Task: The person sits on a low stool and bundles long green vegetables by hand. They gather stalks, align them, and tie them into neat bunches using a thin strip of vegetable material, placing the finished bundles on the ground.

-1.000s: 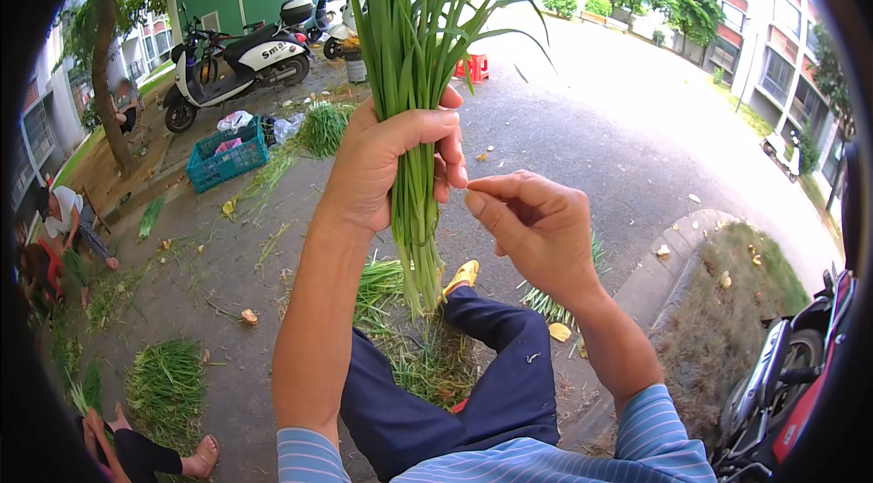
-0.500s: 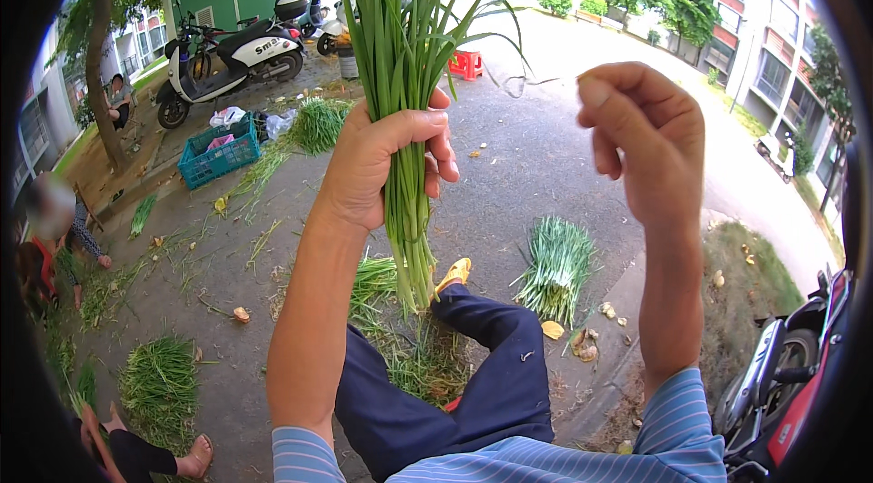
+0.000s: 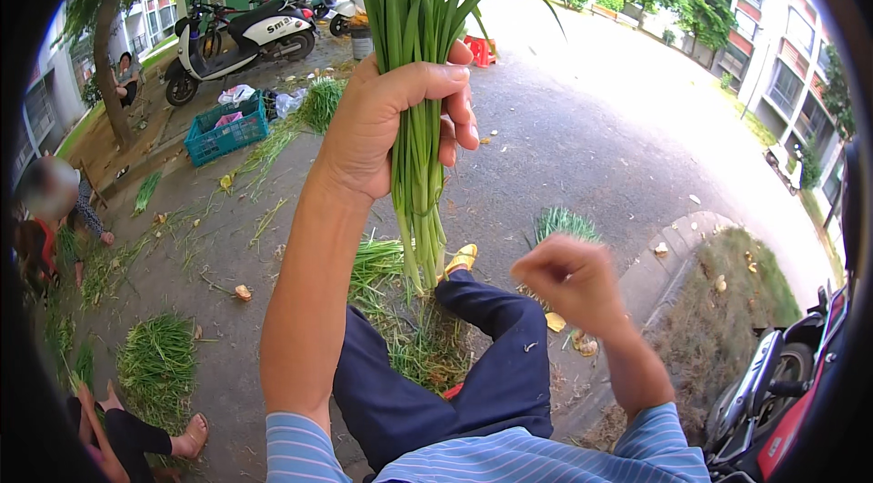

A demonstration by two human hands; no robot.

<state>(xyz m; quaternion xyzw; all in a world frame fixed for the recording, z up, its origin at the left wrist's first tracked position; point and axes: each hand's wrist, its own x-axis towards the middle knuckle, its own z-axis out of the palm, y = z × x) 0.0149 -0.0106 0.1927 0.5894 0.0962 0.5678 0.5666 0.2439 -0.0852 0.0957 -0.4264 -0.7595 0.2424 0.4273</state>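
Observation:
My left hand (image 3: 400, 115) is closed around the stalks of a bunch of green chives (image 3: 420, 155). The long flat leaves fan out above my fist, and the pale cut ends point down over my knees. Lower and to the right, my right hand (image 3: 573, 287) is curled with its fingers drawn together, blurred by motion. Whether anything thin is pinched in it is hidden by the blur. Behind that hand, a pile of chives (image 3: 566, 224) on the ground is partly covered. More chives (image 3: 377, 265) lie on the ground between my legs, beside trimmed scraps (image 3: 427, 347).
A teal crate (image 3: 227, 135) with bags stands at far left, near a parked scooter (image 3: 245, 33). A chive heap (image 3: 156, 365) and other people sit along the left. A red motorbike (image 3: 791, 410) is close on the right. A red stool (image 3: 482, 51) stands beyond my left hand.
My right hand has dropped down and left from its raised place beside the bunch. The thin withered strand at its fingertips no longer shows. My left hand keeps hold of the chives.

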